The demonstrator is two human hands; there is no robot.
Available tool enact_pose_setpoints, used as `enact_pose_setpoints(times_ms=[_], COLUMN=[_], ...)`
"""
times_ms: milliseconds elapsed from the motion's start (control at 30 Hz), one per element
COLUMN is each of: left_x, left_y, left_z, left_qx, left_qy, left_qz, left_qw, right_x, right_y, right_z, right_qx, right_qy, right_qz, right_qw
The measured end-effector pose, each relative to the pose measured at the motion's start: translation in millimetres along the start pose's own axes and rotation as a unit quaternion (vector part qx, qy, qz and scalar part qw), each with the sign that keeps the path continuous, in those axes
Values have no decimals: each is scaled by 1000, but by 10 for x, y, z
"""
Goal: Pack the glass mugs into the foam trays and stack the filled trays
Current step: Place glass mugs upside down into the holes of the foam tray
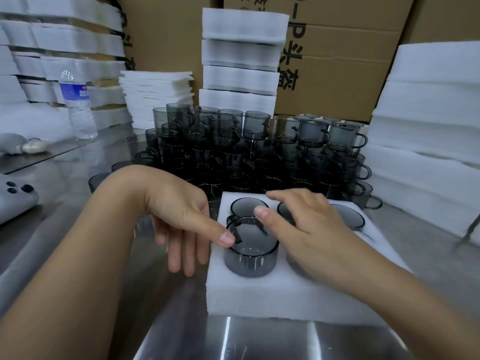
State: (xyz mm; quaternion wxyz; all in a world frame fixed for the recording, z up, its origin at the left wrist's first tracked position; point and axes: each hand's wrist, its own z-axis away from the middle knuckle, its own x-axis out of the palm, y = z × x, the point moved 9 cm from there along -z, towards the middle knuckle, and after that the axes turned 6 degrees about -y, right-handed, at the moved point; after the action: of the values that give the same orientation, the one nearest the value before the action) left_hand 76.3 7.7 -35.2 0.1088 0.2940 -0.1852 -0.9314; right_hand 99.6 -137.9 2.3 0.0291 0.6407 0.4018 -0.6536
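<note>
Two hands, neither gripping: the left hand (176, 211) presses its thumb on the rim of the glass mug (249, 253) in the near-left pocket of the foam tray (259, 294), and the right hand (309, 229) lies flat across the tray. Even downward pressure should seat this smoky, see-through mug level; spare mugs (259, 152) pile behind the tray

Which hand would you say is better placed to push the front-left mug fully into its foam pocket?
Probably the left hand: its thumb touches the front-left mug at the rim, while the right hand lies further right over the foam tray.
</note>
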Motion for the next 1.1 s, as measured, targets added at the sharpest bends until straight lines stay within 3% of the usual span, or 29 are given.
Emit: enact_pose_setpoints(times_ms=[167,633,800,867,933,1033,1100], left_x=[19,95,59,-44,-268,-618,-753], left_y=[9,19,24,45,66,-38,-137], left_z=[-25,-89,-99,-56,62,283,357], left_qx=[-11,-47,-25,17,85,159,159], left_qy=[-6,-38,-19,39,151,315,392], left_qz=[-6,-39,-31,-8,34,116,119], left_qw=[1000,997,999,999,984,929,898], right_x=[91,140,134,121,106,105,103], right_y=[53,2,8,17,18,17,22], right_z=[-7,-11,-17,-9,2,13,17], right_qx=[10,-16,-13,-11,-13,-12,-10], right_qy=[-38,-43,-40,-30,-19,-16,-15], right_qz=[34,120,116,105,102,96,91], right_qw=[999,992,992,994,994,995,996])
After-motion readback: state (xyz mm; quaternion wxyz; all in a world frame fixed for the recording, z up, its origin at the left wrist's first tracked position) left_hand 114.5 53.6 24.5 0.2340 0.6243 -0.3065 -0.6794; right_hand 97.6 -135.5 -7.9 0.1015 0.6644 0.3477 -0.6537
